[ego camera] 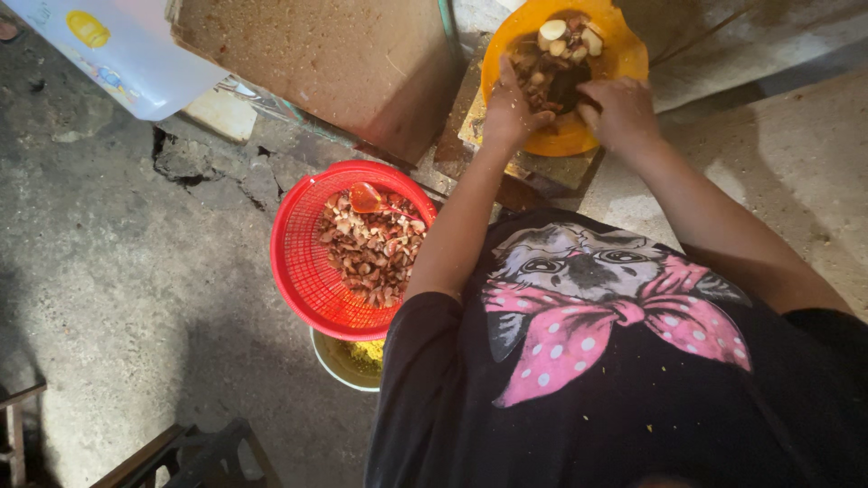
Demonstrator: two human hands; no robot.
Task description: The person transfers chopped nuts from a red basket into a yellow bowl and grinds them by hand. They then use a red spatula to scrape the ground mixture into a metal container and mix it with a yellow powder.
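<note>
Head view, orange bowl (624,56) holding brown scraps, pale peeled pieces (568,36)

Single head-worn view, looking steeply down, close over own torso, floor (108,271) below; no second view

Pretty dim overall, light falls from the upper right, heavy shadow bottom left, whole shot slightly soft.
</note>
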